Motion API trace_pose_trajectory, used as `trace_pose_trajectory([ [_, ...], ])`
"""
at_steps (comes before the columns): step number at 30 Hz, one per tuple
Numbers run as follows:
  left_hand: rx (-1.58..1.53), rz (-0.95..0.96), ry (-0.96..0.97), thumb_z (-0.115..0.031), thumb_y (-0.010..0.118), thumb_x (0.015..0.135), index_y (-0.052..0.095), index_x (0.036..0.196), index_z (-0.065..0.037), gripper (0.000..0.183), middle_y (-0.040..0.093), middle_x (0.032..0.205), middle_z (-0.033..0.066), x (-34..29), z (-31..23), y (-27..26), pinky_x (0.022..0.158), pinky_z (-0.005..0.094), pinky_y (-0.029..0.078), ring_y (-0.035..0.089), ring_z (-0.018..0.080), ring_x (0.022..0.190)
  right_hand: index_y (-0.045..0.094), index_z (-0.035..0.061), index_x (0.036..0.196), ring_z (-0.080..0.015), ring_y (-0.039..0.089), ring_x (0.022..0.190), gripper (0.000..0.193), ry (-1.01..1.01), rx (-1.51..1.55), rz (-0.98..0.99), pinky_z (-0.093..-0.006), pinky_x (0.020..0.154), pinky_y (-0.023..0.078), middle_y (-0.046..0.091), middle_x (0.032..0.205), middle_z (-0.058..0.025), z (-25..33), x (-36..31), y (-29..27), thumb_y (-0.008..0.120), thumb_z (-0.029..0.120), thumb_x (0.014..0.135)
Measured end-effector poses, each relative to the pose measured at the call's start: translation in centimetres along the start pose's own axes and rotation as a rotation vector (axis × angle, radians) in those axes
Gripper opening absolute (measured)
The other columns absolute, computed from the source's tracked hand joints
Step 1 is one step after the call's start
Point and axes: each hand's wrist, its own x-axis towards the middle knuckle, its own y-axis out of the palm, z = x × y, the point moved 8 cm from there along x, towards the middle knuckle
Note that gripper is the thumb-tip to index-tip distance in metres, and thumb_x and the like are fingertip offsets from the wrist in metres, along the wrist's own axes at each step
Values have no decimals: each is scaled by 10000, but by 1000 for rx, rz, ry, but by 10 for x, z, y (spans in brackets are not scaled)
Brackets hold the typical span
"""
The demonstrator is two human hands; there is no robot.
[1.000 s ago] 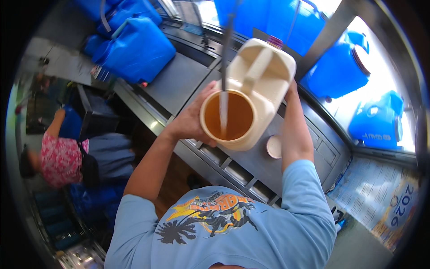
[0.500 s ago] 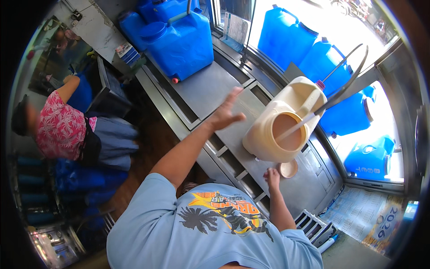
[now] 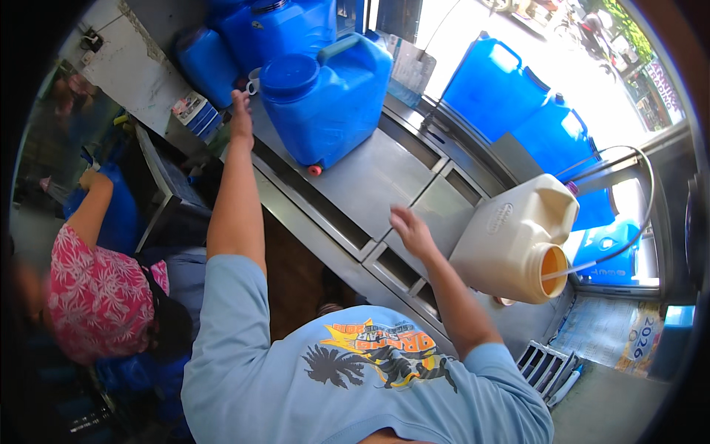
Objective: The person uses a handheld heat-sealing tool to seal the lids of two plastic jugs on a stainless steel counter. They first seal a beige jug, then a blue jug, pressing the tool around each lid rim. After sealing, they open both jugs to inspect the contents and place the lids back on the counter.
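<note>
My left hand (image 3: 242,118) reaches far left with its fingers stretched out, holding nothing. Its fingertips are close to a white cup (image 3: 254,80), mostly hidden behind a blue water jug (image 3: 333,111) with a wide round lid and a red spout cap. I cannot tell if they touch the cup. My right hand (image 3: 414,233), slightly blurred, hovers empty over the steel counter (image 3: 377,177), fingers extended. To its right stands a beige jug (image 3: 499,233), its wide mouth uncovered and a thin hose (image 3: 580,268) running into it. A round lid (image 3: 504,301) is partly hidden below the jug.
More blue jugs (image 3: 484,89) stand along the window ledge, and others (image 3: 288,29) crowd the far left of the counter. A person in a pink patterned shirt (image 3: 96,296) works at the left. Slots are cut into the counter. A printed sheet (image 3: 606,333) lies at the right.
My left hand has swung left from above the counter toward the cup. My right hand has moved away from the round lid, up and left. My view has shifted to the right.
</note>
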Motion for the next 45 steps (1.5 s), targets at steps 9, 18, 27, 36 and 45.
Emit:
trace_pose_trajectory([
  [9,8,319,-37,-751,387,961,394,1552,-167,831,412,1563,105,-16,9,63,1147,475,298,374,278,1429,290,57,1581,-353,227,1527,805,-106,195,-440,-421,1228,197,226,1638,-241,183,228,32,401,625,1023],
  [18,44,622,82,-450,754,888,455,1490,-97,759,554,1391,139,-120,-11,143,996,380,488,596,246,1172,257,41,1587,-290,299,1492,785,-96,630,-408,-387,1225,233,287,1622,-185,144,168,-44,430,574,1037],
  [27,361,710,566,-495,975,506,313,1556,-101,1302,391,1549,197,-185,-96,216,1184,456,347,372,379,1446,343,51,1546,-271,398,1423,731,9,266,-437,-394,1160,343,451,1502,-143,156,67,-111,551,488,998],
  [36,409,697,568,-381,1014,445,298,1552,-75,1353,379,1558,197,-176,-88,239,1192,452,344,354,365,1461,497,109,1475,-431,451,1394,919,42,-1109,-102,-480,1101,431,407,1529,-290,294,90,-67,827,491,706],
  [45,341,726,623,-390,1010,459,331,1526,-86,1301,408,1537,184,-166,-86,235,1174,468,372,405,369,1431,611,90,1321,-334,685,1080,505,-457,-886,-367,-417,882,567,689,1207,-160,320,69,-120,630,21,821],
])
